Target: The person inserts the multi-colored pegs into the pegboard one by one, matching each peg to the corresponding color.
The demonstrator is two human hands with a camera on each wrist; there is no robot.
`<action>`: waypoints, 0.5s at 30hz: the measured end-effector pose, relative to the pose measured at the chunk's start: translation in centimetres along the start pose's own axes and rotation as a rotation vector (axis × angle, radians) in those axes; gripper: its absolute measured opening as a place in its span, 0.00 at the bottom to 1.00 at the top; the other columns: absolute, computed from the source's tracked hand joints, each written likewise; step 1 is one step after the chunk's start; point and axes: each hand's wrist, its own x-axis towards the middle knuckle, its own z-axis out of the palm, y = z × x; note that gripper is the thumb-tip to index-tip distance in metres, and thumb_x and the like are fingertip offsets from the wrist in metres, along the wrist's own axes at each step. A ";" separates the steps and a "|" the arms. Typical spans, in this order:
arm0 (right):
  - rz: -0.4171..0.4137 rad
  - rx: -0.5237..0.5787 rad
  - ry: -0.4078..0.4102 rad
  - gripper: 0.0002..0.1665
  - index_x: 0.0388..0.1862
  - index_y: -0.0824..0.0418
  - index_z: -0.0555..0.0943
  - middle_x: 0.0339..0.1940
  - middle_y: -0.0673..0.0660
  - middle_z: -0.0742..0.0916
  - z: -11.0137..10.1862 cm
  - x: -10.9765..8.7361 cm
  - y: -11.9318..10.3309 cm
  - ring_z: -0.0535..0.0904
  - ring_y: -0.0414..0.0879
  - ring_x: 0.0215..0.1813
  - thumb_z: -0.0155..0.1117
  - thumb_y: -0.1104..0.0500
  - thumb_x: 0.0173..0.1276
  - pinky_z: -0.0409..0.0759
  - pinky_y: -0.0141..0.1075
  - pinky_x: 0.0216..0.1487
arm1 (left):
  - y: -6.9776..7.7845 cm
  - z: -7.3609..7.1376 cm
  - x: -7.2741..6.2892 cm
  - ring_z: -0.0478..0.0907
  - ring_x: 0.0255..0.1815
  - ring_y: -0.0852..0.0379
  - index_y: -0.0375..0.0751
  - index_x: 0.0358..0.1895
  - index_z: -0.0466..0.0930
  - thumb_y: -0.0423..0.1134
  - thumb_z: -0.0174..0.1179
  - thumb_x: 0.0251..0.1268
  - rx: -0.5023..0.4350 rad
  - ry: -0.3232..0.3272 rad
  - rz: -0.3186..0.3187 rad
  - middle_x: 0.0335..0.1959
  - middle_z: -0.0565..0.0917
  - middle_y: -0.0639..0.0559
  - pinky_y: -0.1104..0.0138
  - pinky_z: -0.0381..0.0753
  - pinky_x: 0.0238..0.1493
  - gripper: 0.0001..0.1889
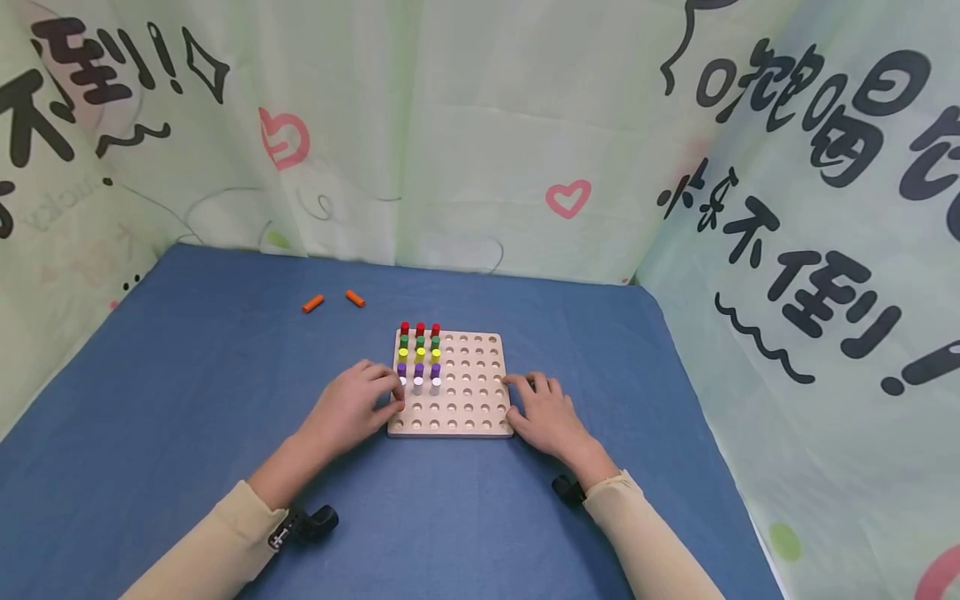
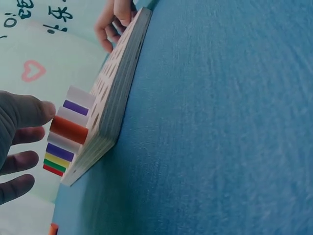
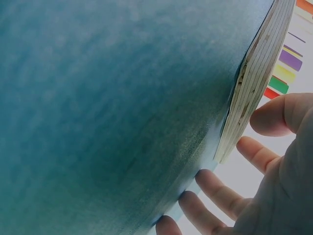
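Observation:
A light wooden pegboard (image 1: 480, 432) lies on the blue tabletop between both hands. Red, green, yellow, purple and white pegs (image 1: 418, 386) stand in rows at its left side. My left hand (image 1: 356, 404) is over the left edge. In the left wrist view an orange peg (image 2: 69, 129) stands upright in the board, its top right at my thumb tip, the other fingers spread beside it. The head view hides that peg behind the hand. My right hand (image 1: 551, 421) rests with loosely bent fingers at the right edge, thumb and index by the rim.
Two loose orange pegs, one left (image 1: 313, 303) and one right (image 1: 356, 298), lie on the blue cloth (image 1: 225, 375) behind the board to the left. A printed curtain (image 1: 465, 150) encloses the table at the back and sides.

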 end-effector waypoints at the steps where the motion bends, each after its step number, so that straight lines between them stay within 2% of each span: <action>1: -0.001 0.000 0.001 0.28 0.75 0.46 0.70 0.72 0.65 0.72 0.0 0.0 0.0 0.66 0.67 0.71 0.51 0.51 0.77 0.69 0.66 0.63 | 0.0 -0.1 0.0 0.79 0.42 0.53 0.52 0.33 0.84 0.39 0.77 0.58 -0.005 0.007 0.004 0.40 0.87 0.54 0.58 0.81 0.44 0.09; 8: 0.000 0.001 -0.001 0.28 0.75 0.46 0.70 0.72 0.64 0.72 0.0 0.0 0.0 0.66 0.67 0.71 0.51 0.51 0.78 0.69 0.66 0.63 | 0.0 -0.5 0.3 0.78 0.43 0.52 0.50 0.34 0.85 0.39 0.77 0.58 0.011 0.004 -0.018 0.39 0.86 0.53 0.57 0.81 0.45 0.08; 15: 0.003 -0.003 -0.001 0.28 0.75 0.46 0.70 0.72 0.65 0.71 0.0 0.0 0.0 0.66 0.68 0.72 0.51 0.52 0.77 0.69 0.67 0.63 | -1.7 -0.2 0.7 0.79 0.45 0.50 0.48 0.36 0.86 0.39 0.75 0.61 0.019 -0.003 -0.083 0.41 0.86 0.51 0.55 0.82 0.48 0.06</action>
